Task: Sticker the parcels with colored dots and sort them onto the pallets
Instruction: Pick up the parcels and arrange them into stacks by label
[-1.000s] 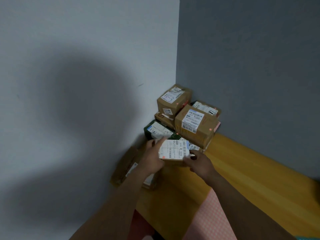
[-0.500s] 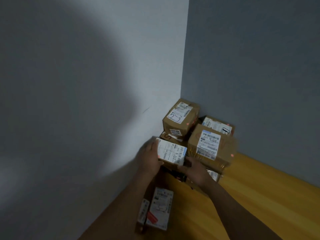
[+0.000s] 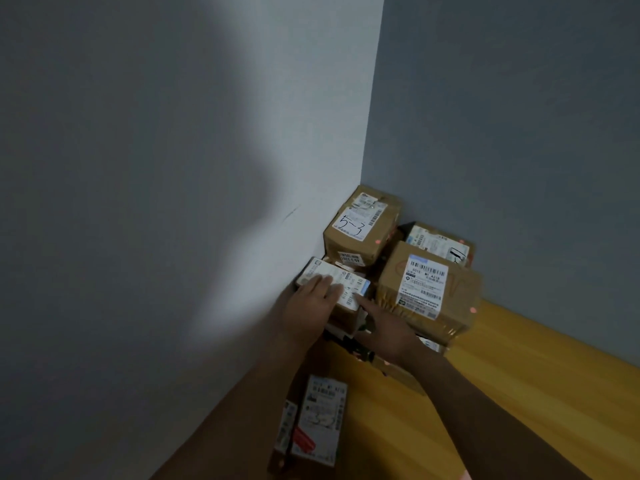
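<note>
The small parcel (image 3: pixel 349 284) with a white label lies on top of the stack in the corner, tight against the left wall (image 3: pixel 173 202). Its long axis runs from the wall at the far left toward the near right. It sits straight ahead of both hands. The left hand (image 3: pixel 313 301) is already on it, with flat, straight fingers spread over the wall end of the label and gripping nothing. The right hand (image 3: pixel 386 329) lies just beside the near right corner. Its forefinger is stretched out to touch that corner, and I cannot make out its other fingers well. I see no colored dot on this parcel, though the hand hides part of it.

Just right of the parcel stands a big box (image 3: pixel 426 289), close enough to crowd any grip from that side. It bears a red dot (image 3: pixel 473 310) near its right edge. Behind the parcel a taller box (image 3: pixel 360 230) with handwriting on its label also shows a red dot, and another box (image 3: pixel 440 242) sits further back. A flat parcel (image 3: pixel 320 420) lies on the yellow wooden surface (image 3: pixel 536 393) under the left forearm, well apart from the stack.
</note>
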